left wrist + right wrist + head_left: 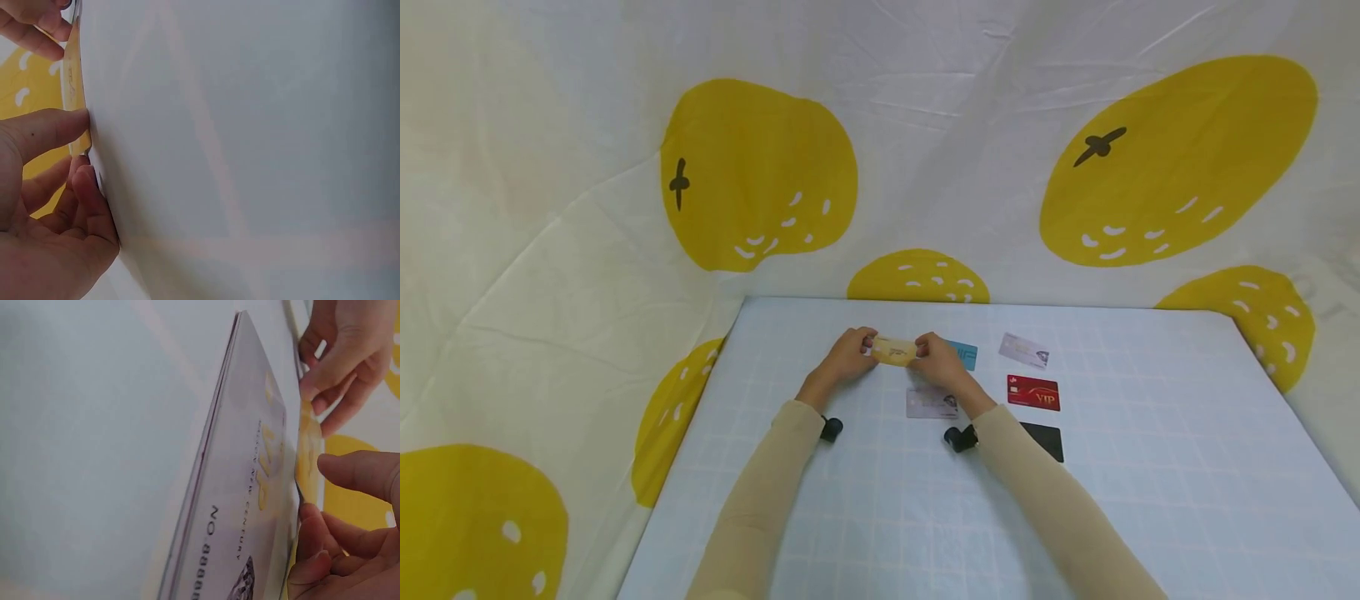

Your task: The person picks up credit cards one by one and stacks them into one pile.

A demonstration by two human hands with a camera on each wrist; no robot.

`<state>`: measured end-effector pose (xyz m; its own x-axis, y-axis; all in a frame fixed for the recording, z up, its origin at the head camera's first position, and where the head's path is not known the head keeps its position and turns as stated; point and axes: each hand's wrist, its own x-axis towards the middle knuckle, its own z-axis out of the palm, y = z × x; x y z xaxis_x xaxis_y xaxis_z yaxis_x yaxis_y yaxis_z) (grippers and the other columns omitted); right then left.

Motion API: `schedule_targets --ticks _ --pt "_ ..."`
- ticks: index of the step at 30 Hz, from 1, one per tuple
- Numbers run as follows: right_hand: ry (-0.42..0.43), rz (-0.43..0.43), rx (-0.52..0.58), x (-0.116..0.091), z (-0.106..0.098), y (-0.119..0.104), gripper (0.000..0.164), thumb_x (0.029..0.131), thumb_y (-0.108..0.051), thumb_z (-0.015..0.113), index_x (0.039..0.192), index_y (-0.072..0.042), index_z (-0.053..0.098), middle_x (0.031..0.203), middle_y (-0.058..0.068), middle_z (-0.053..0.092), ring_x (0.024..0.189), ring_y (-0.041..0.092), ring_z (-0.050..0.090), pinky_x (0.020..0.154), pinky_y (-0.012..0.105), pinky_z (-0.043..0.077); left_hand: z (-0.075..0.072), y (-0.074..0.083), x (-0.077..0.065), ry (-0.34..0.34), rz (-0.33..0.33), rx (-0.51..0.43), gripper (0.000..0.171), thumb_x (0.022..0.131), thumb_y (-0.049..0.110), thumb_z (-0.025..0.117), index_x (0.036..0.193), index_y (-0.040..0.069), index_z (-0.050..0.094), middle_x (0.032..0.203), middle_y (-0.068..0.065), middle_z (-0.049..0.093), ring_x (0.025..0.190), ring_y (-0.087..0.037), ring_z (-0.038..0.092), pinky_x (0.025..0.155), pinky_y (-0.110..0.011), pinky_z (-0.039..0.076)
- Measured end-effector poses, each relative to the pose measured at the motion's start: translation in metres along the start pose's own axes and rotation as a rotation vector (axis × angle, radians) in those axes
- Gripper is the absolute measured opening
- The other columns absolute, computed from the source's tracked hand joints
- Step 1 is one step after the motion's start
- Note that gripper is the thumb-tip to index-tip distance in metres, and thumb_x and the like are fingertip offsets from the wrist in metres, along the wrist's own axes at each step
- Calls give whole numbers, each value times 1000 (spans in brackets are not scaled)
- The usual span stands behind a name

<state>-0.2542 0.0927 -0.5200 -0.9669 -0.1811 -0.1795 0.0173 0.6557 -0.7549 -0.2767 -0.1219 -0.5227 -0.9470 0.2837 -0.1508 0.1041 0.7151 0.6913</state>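
Observation:
A gold-yellow plastic card is held between both hands near the far side of the table. My left hand pinches its left end, thumb on the near face in the left wrist view. At the right end, my right hand pinches the card with thumb and fingers. Just behind the right hand lies a blue card, partly hidden. On the table nearer to me is a silver-lilac VIP card; the right wrist view shows it close up as a stack of cards.
To the right lie another silver-lilac card, a red VIP card and a black card partly covered by the right sleeve. They rest on a pale checked tablecloth. A fruit-patterned curtain hangs behind the table.

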Motion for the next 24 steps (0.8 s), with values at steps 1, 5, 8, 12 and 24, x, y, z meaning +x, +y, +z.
schedule_targets --ticks 1,5,8,12,24 --pt "-1 -4 -4 0 0 0 46 93 -16 68 132 2 53 118 17 63 105 30 59 93 44 48 0 0 0 2 0 0 51 88 6 71 137 1 55 115 -12 58 102 -25 53 92 -39 45" --pt "1 -9 -2 -1 -1 -1 49 93 -18 69 134 3 52 117 17 63 106 30 59 94 44 47 1 0 0 17 4 -12 51 88 5 70 136 -2 54 113 -13 59 103 -26 55 93 -40 45" --pt "8 0 38 -2 -2 0 50 93 -18 69 135 4 51 117 17 63 105 30 58 94 44 47 2 1 -2 39 12 -34 51 87 7 68 135 -4 55 113 -14 60 104 -27 58 94 -39 47" --pt "18 17 94 -7 -5 0 51 93 -19 70 136 2 51 118 15 62 104 29 57 92 44 47 3 2 -6 67 21 -80 50 87 10 67 133 -6 57 115 -15 63 106 -27 62 95 -37 48" --pt "66 -41 198 -31 -20 2 48 94 -17 67 136 1 54 117 17 62 110 33 61 88 43 50 5 12 -26 101 61 -220 42 91 11 68 130 -3 61 120 -16 66 109 -29 65 96 -38 49"
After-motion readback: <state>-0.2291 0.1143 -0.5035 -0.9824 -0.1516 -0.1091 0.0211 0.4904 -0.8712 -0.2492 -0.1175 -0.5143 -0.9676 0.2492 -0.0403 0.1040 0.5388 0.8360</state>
